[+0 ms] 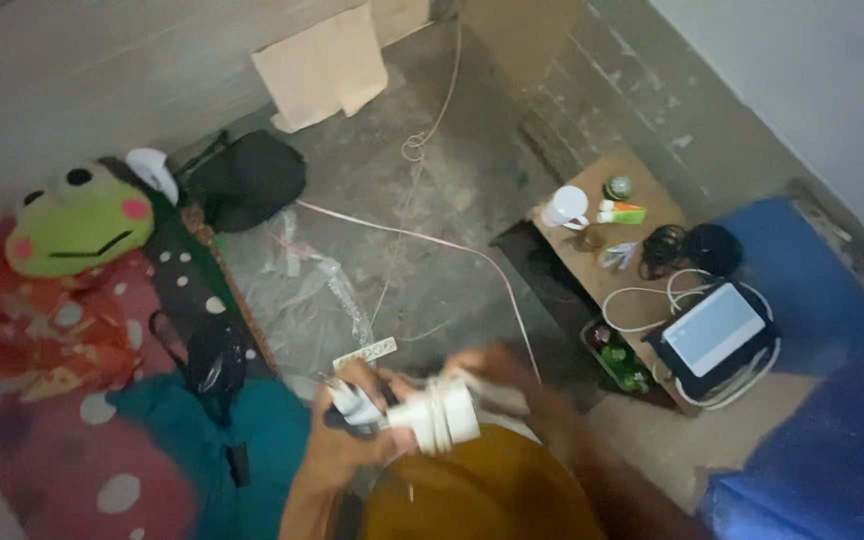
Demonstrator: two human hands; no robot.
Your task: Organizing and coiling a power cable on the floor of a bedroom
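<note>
My left hand (347, 430) grips a dark handle-like piece with a white wrap, low in the centre of the head view. Just right of it my right hand (497, 375), blurred by motion, is closed over a white bundle of wound cord or tape (437, 415). The two hands meet at that bundle, above an ochre cloth (482, 495) on my lap. What the bundle is exactly I cannot tell.
A green frog plush (77, 220) lies on red bedding at left, next to a black bag (247, 180). Clear plastic sheet (307, 290) and a pink cord (432, 245) cross the concrete floor. A low wooden board (607, 285) holds bottles, cables and a tablet (714, 328). Blue mat at right.
</note>
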